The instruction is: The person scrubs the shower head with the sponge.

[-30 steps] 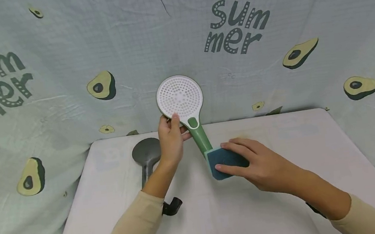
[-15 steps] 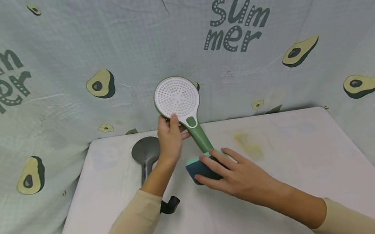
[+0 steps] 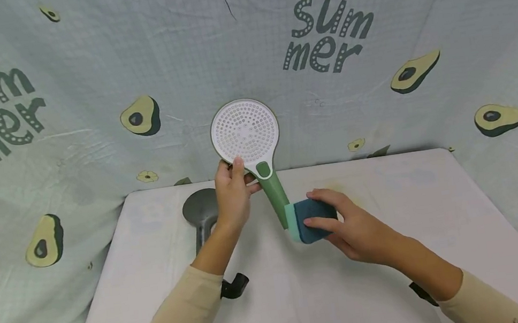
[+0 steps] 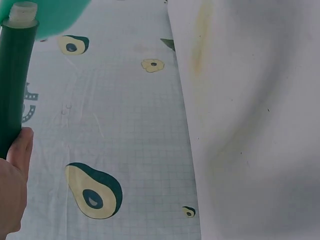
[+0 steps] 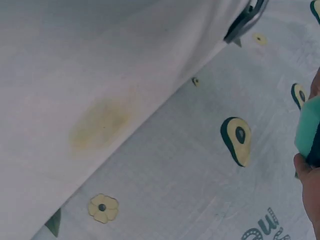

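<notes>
In the head view my left hand [image 3: 234, 194] holds a shower head [image 3: 244, 131] by its neck, thumb on the front edge of the white nozzle face. Its green handle [image 3: 274, 197] slants down to the right. My right hand [image 3: 362, 232] grips a two-tone sponge [image 3: 315, 220], dark blue on one side and mint on the other. The mint side is against the handle's lower end. From the left wrist, the handle's pale end fitting [image 4: 23, 14] shows beside the blurred mint sponge [image 4: 60, 17]. At the right wrist view's edge, fingers [image 5: 301, 165] hold the sponge.
A grey shower head [image 3: 200, 209] lies on the white table [image 3: 377, 298], partly behind my left forearm. A black elbow-shaped piece [image 3: 236, 286] pokes out below that forearm. A yellowish stain [image 5: 102, 125] marks the tabletop. Behind hangs a patterned cloth [image 3: 178, 58].
The sponge moved left across the handle's lower end, then back right to the handle's right side. The left hand keeps holding the shower head, which shifts only slightly.
</notes>
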`<state>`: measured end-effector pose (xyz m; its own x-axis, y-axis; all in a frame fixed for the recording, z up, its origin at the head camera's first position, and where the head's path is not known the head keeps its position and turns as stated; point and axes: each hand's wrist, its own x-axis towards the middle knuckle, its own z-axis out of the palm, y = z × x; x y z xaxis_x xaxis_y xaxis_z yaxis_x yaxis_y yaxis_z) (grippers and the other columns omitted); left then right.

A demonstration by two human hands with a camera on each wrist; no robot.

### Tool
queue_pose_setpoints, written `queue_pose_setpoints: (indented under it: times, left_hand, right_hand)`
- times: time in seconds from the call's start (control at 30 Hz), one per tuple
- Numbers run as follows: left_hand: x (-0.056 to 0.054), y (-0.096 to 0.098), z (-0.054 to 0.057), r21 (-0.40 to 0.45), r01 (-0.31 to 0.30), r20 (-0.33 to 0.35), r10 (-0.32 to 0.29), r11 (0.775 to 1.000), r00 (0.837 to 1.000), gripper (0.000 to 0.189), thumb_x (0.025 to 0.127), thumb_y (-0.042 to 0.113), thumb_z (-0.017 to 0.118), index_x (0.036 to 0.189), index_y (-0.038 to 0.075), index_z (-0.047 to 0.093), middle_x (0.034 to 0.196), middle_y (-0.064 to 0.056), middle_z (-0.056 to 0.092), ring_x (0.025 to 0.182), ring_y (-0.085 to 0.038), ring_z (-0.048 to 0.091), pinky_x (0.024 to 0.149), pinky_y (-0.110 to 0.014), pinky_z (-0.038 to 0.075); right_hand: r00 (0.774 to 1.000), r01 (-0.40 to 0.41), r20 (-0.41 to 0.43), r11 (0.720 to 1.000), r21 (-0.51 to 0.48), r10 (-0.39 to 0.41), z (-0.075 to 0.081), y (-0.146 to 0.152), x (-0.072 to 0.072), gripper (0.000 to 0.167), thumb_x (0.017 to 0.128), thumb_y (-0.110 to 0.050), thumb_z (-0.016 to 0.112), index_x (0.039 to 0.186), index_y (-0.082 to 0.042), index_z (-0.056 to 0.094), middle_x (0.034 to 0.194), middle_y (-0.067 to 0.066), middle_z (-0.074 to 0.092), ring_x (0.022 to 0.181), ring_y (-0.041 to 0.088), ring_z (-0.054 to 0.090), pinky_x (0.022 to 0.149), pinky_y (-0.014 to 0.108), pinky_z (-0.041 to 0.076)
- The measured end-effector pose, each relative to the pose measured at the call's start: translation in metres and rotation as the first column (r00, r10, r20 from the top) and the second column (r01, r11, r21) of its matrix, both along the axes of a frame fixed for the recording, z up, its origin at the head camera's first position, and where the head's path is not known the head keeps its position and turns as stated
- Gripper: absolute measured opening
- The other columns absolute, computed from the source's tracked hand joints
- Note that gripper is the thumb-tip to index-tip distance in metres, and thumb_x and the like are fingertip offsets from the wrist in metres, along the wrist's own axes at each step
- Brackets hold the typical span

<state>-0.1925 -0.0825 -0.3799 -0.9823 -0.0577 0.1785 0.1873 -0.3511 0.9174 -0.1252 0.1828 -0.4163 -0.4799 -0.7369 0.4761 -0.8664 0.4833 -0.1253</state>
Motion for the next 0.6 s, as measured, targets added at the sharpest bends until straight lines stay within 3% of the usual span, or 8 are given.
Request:
queue_pose_setpoints:
  times: [0.1, 0.23, 0.43, 0.6]
  left_hand:
    - [-0.001, 0.001, 0.0, -0.018, -0.025, -0.01, 0.025, 1.0, 1.0, 0.029, 0.113, 0.016, 0.039, 0.132, -0.005, 0.046, 0.115, -0.017, 0.063, 0.084, -0.014, 0.075, 0.067, -0.03, 0.064]
    - [-0.002, 0.001, -0.001, -0.045, -0.053, -0.005, 0.053, 0.998, 0.999, 0.028, 0.113, 0.016, 0.04, 0.13, -0.005, 0.046, 0.113, -0.017, 0.064, 0.083, -0.013, 0.075, 0.067, -0.03, 0.064]
    - [-0.005, 0.003, -0.002, -0.016, -0.06, 0.075, 0.061, 0.998, 0.995, 0.032, 0.114, 0.018, 0.037, 0.136, -0.004, 0.043, 0.119, -0.021, 0.062, 0.084, -0.016, 0.076, 0.067, -0.031, 0.065]
    - [-0.005, 0.004, -0.001, 0.024, -0.056, 0.147, 0.052, 0.998, 0.988, 0.034, 0.114, 0.02, 0.034, 0.14, -0.002, 0.04, 0.125, -0.022, 0.062, 0.088, -0.019, 0.076, 0.069, -0.032, 0.065]
  right_hand:
    - [0.988, -0.018, -0.151, 1.0, 0.024, 0.022, 0.006, -0.01, 0.003, 0.04, 0.105, -0.012, 0.054, 0.141, -0.029, 0.06, 0.153, 0.021, 0.045, 0.14, 0.041, 0.045, 0.106, 0.052, 0.053]
    - [0.939, -0.037, -0.342, 0.999, 0.008, 0.038, 0.012, -0.025, 0.01, 0.04, 0.109, -0.014, 0.041, 0.138, -0.031, 0.063, 0.144, 0.021, 0.054, 0.128, 0.041, 0.054, 0.096, 0.053, 0.057]
    - [0.889, -0.051, -0.459, 0.994, -0.099, 0.0, 0.012, -0.034, 0.015, 0.037, 0.107, -0.011, 0.049, 0.133, -0.033, 0.064, 0.133, 0.021, 0.057, 0.116, 0.041, 0.057, 0.084, 0.05, 0.058]
    - [0.829, -0.112, -0.559, 0.986, -0.124, 0.023, 0.002, -0.031, 0.008, 0.045, 0.102, -0.008, 0.055, 0.139, -0.033, 0.06, 0.129, 0.019, 0.057, 0.109, 0.039, 0.058, 0.075, 0.044, 0.059]
